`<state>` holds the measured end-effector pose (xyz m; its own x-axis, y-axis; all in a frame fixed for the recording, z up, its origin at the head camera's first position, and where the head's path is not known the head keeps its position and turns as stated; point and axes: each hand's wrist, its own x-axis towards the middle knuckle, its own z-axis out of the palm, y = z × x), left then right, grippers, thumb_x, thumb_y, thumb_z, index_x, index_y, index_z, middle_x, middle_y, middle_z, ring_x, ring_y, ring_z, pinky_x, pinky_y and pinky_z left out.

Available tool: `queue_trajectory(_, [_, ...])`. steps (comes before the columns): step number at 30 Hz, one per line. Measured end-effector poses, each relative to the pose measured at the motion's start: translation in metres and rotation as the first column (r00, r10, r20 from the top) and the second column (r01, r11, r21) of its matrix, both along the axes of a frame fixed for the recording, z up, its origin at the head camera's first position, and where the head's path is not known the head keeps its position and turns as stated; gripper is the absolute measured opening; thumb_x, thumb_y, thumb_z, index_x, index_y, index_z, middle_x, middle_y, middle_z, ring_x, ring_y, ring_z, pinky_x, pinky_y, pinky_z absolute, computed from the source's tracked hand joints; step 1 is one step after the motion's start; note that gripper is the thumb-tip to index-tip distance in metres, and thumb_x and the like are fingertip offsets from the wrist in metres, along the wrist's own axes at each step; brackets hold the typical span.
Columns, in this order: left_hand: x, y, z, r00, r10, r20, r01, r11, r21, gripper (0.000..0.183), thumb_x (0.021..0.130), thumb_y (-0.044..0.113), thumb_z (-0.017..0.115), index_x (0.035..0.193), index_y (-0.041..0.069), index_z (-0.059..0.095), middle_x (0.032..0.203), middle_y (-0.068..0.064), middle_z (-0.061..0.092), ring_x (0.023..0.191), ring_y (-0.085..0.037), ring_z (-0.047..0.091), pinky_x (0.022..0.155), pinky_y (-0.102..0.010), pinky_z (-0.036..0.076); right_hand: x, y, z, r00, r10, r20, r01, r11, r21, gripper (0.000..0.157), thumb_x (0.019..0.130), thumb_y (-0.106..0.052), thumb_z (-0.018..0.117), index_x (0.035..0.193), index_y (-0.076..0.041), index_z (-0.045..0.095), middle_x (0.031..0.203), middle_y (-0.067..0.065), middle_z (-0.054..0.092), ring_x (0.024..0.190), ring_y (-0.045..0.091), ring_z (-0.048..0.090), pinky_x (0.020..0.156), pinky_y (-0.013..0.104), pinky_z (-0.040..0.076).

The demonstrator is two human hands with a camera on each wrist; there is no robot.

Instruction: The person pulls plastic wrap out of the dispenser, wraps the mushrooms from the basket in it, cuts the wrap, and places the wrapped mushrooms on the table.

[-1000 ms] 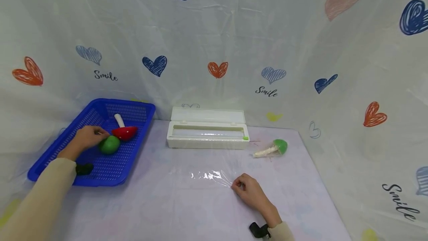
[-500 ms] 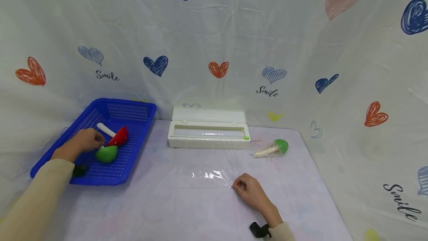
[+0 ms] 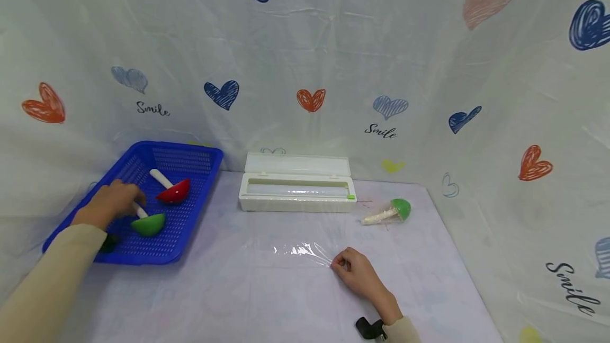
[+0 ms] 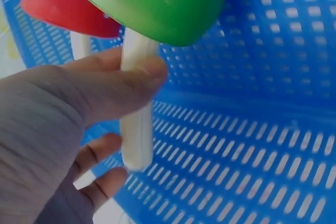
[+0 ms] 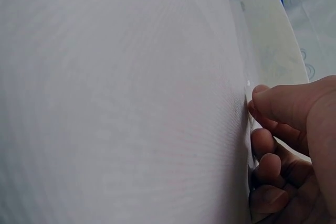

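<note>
My left hand [image 3: 111, 202] is over the blue basket [image 3: 194, 226], pinching the white stem of a green-capped toy mushroom [image 3: 149, 225] between thumb and forefinger. The left wrist view shows the thumb across the stem [image 4: 137, 135], just below the green cap. A red-capped toy mushroom [image 3: 174, 191] lies beside it in the basket. On the table, my right hand [image 3: 357, 274] pinches a corner of clear plastic wrap [image 3: 300, 250], which stretches from the white wrap dispenser [image 3: 297, 202]. Its other fingers are curled near the tabletop in the right wrist view.
The dispenser's lid [image 3: 297, 163] is raised at the back, near the patterned curtain. Right of it lies another green-capped mushroom [image 3: 386, 212], covered in clear film. The table's right edge [image 3: 459, 258] runs diagonally beside the curtain.
My left hand has taken the green mushroom by its stem and shifted slightly left with it. The red mushroom has turned over in the basket. My right hand stays put.
</note>
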<state>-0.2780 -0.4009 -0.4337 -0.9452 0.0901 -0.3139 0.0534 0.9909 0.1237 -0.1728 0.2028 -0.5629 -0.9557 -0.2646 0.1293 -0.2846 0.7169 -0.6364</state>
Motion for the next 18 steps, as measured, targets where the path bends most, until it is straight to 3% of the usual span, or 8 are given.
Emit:
queue_trajectory(3, [-0.001, 0.002, 0.002, 0.999, -0.044, -0.008, 0.044, 0.999, 0.0, 0.014, 0.084, 0.003, 0.079, 0.098, 0.001, 0.078, 0.098, -0.022, 0.07, 0.099, -0.052, 0.055, 0.087, -0.07, 0.044, -0.001, 0.001, 0.0, 1.0, -0.002, 0.012, 0.002, 1.0, 0.004, 0.007, 0.092, -0.015, 0.077, 0.087, -0.018, 0.073, 0.082, -0.011, 0.058, 0.067, -0.002, 0.045, 0.059, 0.019, 0.042])
queue_trajectory(6, [-0.001, 0.003, 0.002, 0.994, -0.106, -0.028, 0.108, 0.991, 0.081, 0.013, 0.087, 0.004, 0.076, 0.1, 0.0, 0.077, 0.095, -0.016, 0.073, 0.094, -0.044, 0.061, 0.086, -0.065, 0.049, 0.0, 0.001, 0.001, 1.0, -0.002, 0.013, 0.002, 1.0, 0.007, 0.008, 0.092, -0.015, 0.077, 0.086, -0.018, 0.073, 0.081, -0.012, 0.058, 0.066, -0.001, 0.045, 0.059, 0.019, 0.042])
queue_trajectory(10, [0.0, 0.008, 0.001, 0.979, -0.19, -0.077, 0.201, 0.96, 0.194, 0.013, 0.09, 0.008, 0.075, 0.1, -0.001, 0.076, 0.095, -0.012, 0.074, 0.088, -0.033, 0.067, 0.082, -0.057, 0.055, 0.0, 0.0, 0.003, 1.0, -0.009, 0.021, 0.008, 1.0, 0.01, 0.008, 0.092, -0.014, 0.077, 0.086, -0.019, 0.073, 0.082, -0.012, 0.058, 0.067, -0.001, 0.046, 0.059, 0.019, 0.043])
queue_trajectory(13, [0.002, 0.014, 0.003, 0.966, -0.222, -0.135, 0.247, 0.943, 0.222, 0.017, 0.09, 0.011, 0.076, 0.102, -0.002, 0.076, 0.097, -0.014, 0.075, 0.089, -0.034, 0.068, 0.082, -0.058, 0.056, 0.001, 0.0, 0.004, 0.999, -0.015, 0.038, 0.015, 1.0, 0.013, 0.008, 0.092, -0.016, 0.077, 0.087, -0.019, 0.073, 0.082, -0.013, 0.057, 0.067, 0.0, 0.046, 0.06, 0.019, 0.043])
queue_trajectory(18, [0.005, 0.023, 0.007, 0.957, -0.222, -0.189, 0.262, 0.938, 0.226, 0.022, 0.09, 0.01, 0.076, 0.107, -0.004, 0.076, 0.103, -0.019, 0.075, 0.095, -0.04, 0.068, 0.085, -0.06, 0.055, 0.001, 0.0, 0.003, 0.999, -0.018, 0.047, 0.017, 1.0, 0.022, 0.007, 0.093, -0.016, 0.076, 0.088, -0.02, 0.073, 0.082, -0.014, 0.057, 0.066, 0.0, 0.045, 0.059, 0.019, 0.042])
